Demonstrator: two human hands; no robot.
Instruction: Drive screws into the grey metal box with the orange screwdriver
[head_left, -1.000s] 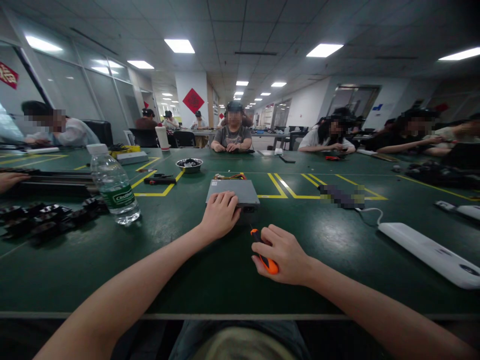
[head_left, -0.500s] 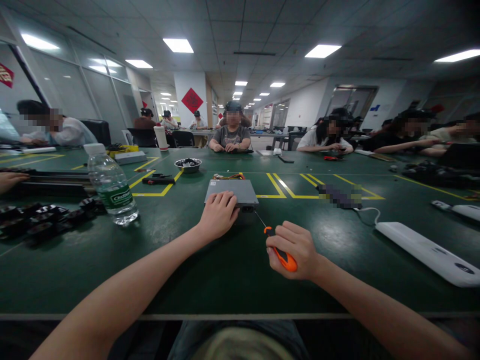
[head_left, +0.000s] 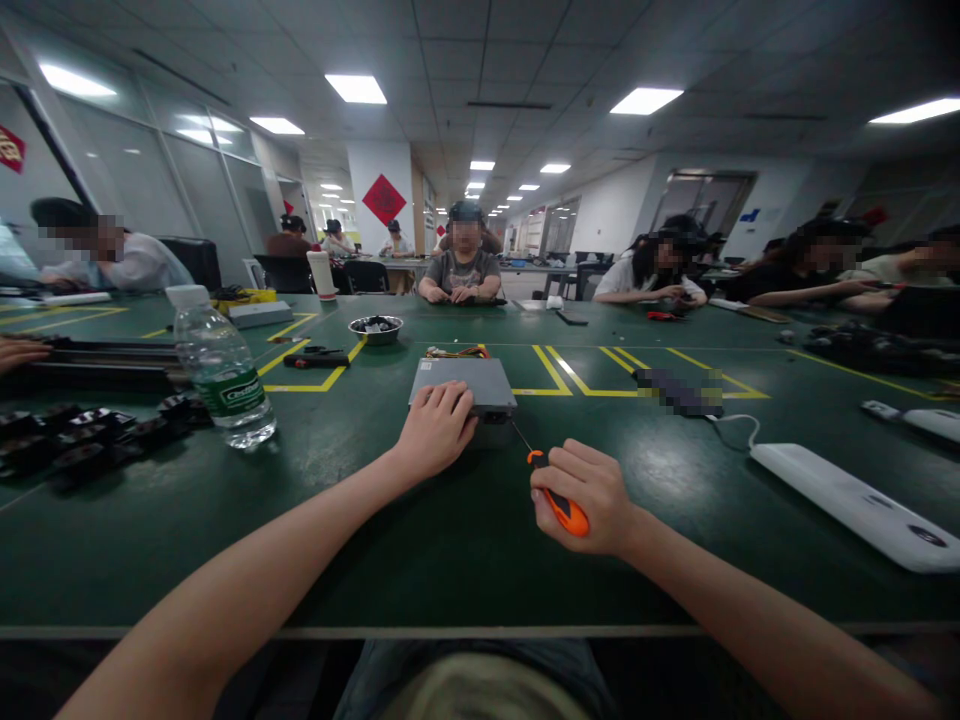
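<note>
A grey metal box (head_left: pixel 487 382) with a socket on its near face and coloured wires behind it lies on the green table (head_left: pixel 420 590). My left hand (head_left: pixel 437 430) rests on the box's near left part, fingers over its top and thumb by the front edge. To the right, my right hand (head_left: pixel 581 495) is wrapped round the orange and black handle of a screwdriver (head_left: pixel 570 515). The thin shaft points up and left to the box's near right corner; whether the tip touches is too small to tell.
A water bottle (head_left: pixel 229 375) stands left, beside black parts (head_left: pixel 82 440). Beyond are a metal bowl (head_left: pixel 376 330) and black tools (head_left: pixel 319 358). A white power bank (head_left: pixel 855 500) with a cable lies right. Several people sit around; a person's hand (head_left: pixel 22 352) shows far left.
My right hand and the screwdriver have shifted very slightly up and left. My left hand and the box look unmoved.
</note>
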